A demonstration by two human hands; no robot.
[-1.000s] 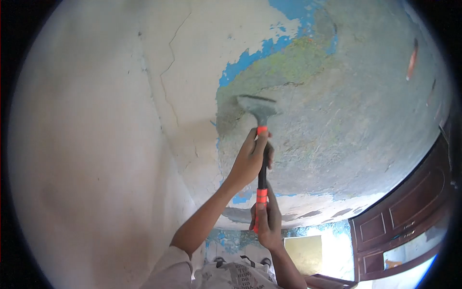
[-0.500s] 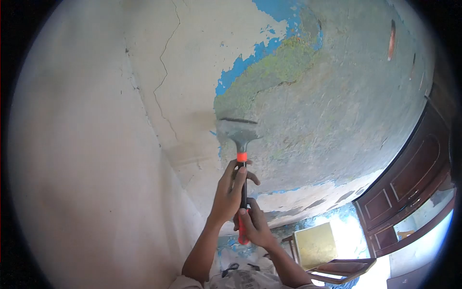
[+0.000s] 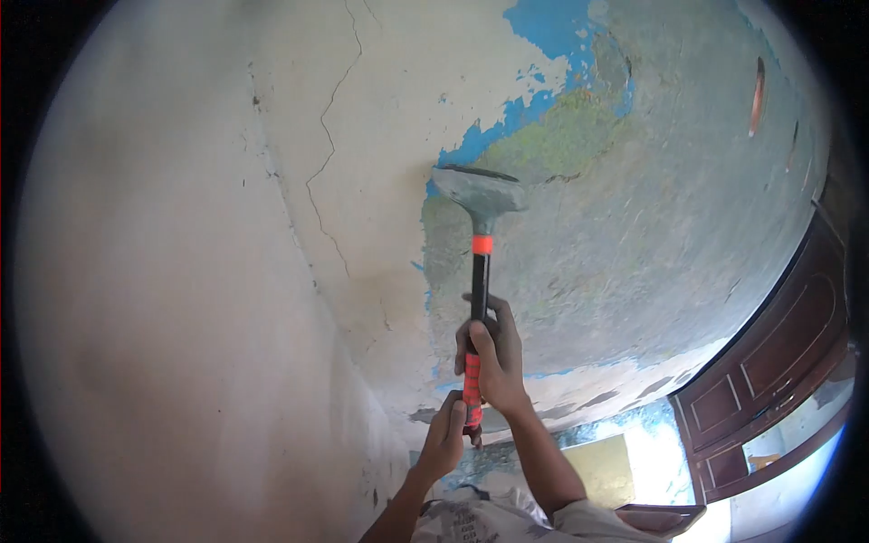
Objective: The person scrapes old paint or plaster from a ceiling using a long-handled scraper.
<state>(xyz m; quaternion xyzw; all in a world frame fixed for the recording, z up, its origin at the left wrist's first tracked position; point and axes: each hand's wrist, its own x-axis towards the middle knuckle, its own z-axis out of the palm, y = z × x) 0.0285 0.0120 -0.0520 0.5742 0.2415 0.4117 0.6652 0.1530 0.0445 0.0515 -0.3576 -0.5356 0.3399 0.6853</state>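
A long-handled scraper (image 3: 482, 271) with a wide grey head, an orange collar and a black and red handle points up at the wall. Its blade edge lies at the border of blue paint and bare grey-green plaster. My right hand (image 3: 491, 353) is wrapped round the middle of the handle, where black meets red. Lower down, my left hand (image 3: 446, 434) grips the red end. Cream paint (image 3: 398, 118) covers the wall left of the blade, and blue paint (image 3: 552, 32) shows above it.
A thin crack runs down the cream wall (image 3: 317, 172) on the left. At the lower right are a dark wooden cabinet (image 3: 769, 353), a yellowish panel (image 3: 602, 471) and a brown wooden frame (image 3: 661, 518). A side wall (image 3: 163, 317) fills the left.
The scraper has moved up the wall. My left hand, earlier near the collar, is now at the handle's bottom end; my right hand, earlier at the bottom, is now above it.
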